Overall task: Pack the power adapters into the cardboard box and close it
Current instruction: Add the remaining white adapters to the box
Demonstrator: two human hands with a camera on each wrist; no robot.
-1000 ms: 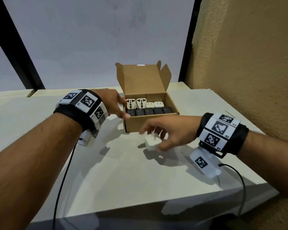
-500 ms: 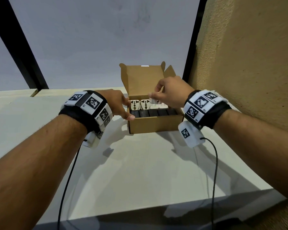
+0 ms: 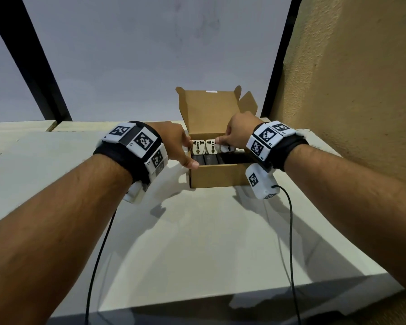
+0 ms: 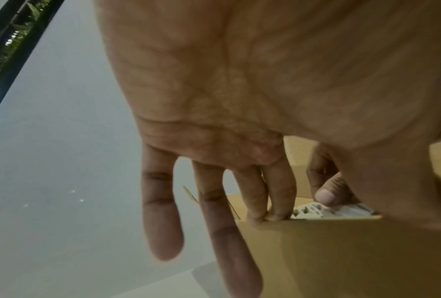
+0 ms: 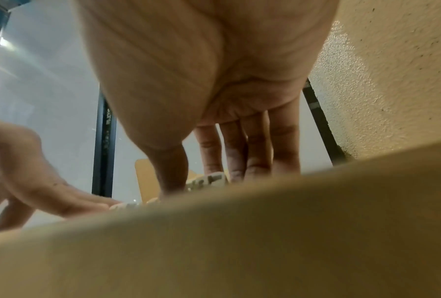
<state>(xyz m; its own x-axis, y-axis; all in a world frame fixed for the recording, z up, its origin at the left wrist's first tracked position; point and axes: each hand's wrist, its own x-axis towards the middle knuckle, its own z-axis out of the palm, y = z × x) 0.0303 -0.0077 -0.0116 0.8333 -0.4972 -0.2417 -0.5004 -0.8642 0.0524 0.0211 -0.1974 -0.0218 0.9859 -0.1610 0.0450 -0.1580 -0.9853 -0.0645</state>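
Observation:
The open cardboard box [image 3: 217, 177] stands on the white table, its lid upright at the back. Two white adapters [image 3: 204, 147] stand in its back row, and black adapters [image 3: 210, 159] fill the front row. My right hand [image 3: 226, 144] reaches into the box from the right and pinches another white adapter [image 3: 228, 148] in the back row. In the right wrist view my thumb and fingers [image 5: 239, 161] flank this adapter [image 5: 210, 179] above the box wall [image 5: 239, 242]. My left hand [image 3: 186, 151] rests on the box's left rim, fingers [image 4: 277, 197] straight, thumb at the front corner.
The white table [image 3: 197, 242] reaches to a front edge near me. A rough tan wall [image 3: 349, 90] rises close on the right of the box. Black window posts [image 3: 33, 59] stand behind. Black cables [image 3: 291, 231] hang from both wrists.
My right hand lifted a white adapter off the table and carried it into the box's back row. The left hand stayed at the box's left side.

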